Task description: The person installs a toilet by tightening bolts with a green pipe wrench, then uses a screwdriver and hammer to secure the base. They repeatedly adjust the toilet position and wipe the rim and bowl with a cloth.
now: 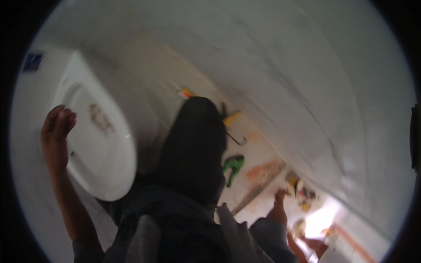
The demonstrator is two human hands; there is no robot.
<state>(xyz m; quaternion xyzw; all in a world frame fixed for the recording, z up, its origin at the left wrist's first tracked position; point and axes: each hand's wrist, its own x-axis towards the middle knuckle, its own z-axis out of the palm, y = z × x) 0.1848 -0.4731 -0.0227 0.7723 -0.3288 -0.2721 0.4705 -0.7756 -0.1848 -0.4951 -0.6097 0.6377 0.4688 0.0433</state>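
Note:
My left hand (57,133) is raised over the left rim of a white washbasin (123,131). Its fingers are loosely bent with gaps between them, and nothing shows in them. Whether it touches the rim I cannot tell. Pale brownish scraps (101,117) lie in the bowl. What looks like my right hand (281,193) reaches out at the lower right, beyond a grey sleeve. It is small and blurred, so its fingers and anything in them cannot be made out. Nearest to it is a cluster of blurred yellow, dark and white items (302,193) on the floor.
My dark-trousered knee (197,127) rises mid-view. On the floor lie a yellow-and-dark tool (231,118), a hooked rod (237,139), a green-and-black object (234,167) and a red-and-yellow item (186,93). A marbled wall (307,101) runs along the right. Another person's legs (313,246) show lower right.

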